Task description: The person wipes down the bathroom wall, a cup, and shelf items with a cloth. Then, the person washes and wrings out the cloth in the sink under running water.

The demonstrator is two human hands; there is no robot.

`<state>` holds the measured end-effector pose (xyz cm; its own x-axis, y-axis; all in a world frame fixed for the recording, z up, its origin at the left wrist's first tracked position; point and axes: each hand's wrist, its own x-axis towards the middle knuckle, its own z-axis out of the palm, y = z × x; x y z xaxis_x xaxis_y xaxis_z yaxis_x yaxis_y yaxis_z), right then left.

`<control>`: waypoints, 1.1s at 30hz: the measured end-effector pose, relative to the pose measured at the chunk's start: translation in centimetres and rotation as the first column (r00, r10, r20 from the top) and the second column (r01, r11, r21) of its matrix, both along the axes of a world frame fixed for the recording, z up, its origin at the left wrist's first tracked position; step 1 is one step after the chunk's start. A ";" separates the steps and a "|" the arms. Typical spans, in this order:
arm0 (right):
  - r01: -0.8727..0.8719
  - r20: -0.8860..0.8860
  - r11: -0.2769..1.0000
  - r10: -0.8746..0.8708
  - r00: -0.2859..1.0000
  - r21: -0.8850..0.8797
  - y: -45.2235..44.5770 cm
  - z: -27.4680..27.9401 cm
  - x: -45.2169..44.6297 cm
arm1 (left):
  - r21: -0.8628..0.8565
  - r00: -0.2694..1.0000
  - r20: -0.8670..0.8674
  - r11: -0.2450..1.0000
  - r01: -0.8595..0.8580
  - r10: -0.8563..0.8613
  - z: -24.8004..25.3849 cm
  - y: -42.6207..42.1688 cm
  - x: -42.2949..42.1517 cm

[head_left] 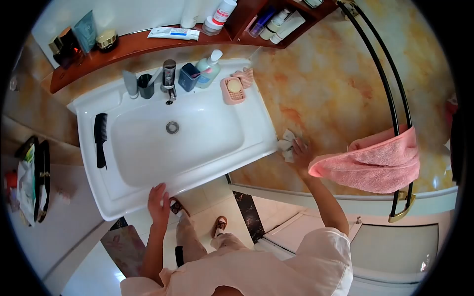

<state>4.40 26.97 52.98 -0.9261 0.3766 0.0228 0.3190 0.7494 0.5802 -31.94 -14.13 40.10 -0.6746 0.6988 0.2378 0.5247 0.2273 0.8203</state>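
A white sink (197, 167) with a metal faucet (169, 79) fills the middle of the view. At its front left edge is my left hand (158, 203), fingers apart and nothing in it. My right hand (300, 153) presses a crumpled white cloth or tissue (287, 144) against the marbled wall (296, 93), just right of the sink. A black comb (100, 140) lies on the sink's left rim. On the back right corner are a pink soap dish (232, 91) and a pump bottle (208, 70).
A pink towel (375, 163) hangs on a black rail (385, 64) at the right. Above the sink runs a reddish wooden shelf (133, 43) with bottles and tubes. Dark cups (145, 86) stand behind the basin. A bag (35, 180) is at the far left.
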 end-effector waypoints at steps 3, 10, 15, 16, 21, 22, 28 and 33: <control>0.040 -0.017 0.998 -0.039 0.999 0.041 0.7 -0.9 -4.2 | -0.018 1.000 -0.007 1.000 0.000 0.000 -1.0 -1.1 -1.6; 0.129 -0.062 0.990 -0.125 0.990 0.060 9.9 -3.0 -16.7 | -0.095 0.982 -0.153 0.990 0.101 -0.115 -2.5 -0.8 -2.3; 0.027 0.268 0.996 -0.049 0.962 0.087 9.4 -4.7 -13.7 | -0.118 0.978 -0.164 0.987 0.110 -0.128 -2.2 -0.8 -2.5; 0.020 0.386 0.995 -0.057 0.921 0.099 8.2 -4.7 -12.0 | -0.113 0.978 -0.166 0.987 0.111 -0.129 -2.0 -0.8 -2.6; -0.054 0.351 0.998 0.038 0.935 0.036 5.2 -3.7 -7.0 | -0.124 0.984 -0.135 0.987 0.102 -0.118 -1.8 -0.6 -2.7; -0.045 0.336 0.997 0.022 0.941 0.060 5.7 -3.4 -7.5 | -0.125 0.985 -0.136 0.988 0.094 -0.111 -1.8 -0.6 -2.6; -0.002 0.269 0.982 -0.049 0.962 0.190 12.6 -5.7 -16.2 | -0.155 0.988 -0.137 0.987 0.044 -0.065 -1.6 -0.2 -2.3; 0.064 0.025 0.983 -0.070 0.997 0.172 16.4 -5.1 -23.6 | -0.148 0.992 -0.126 0.989 -0.010 -0.008 -1.0 -0.2 -1.9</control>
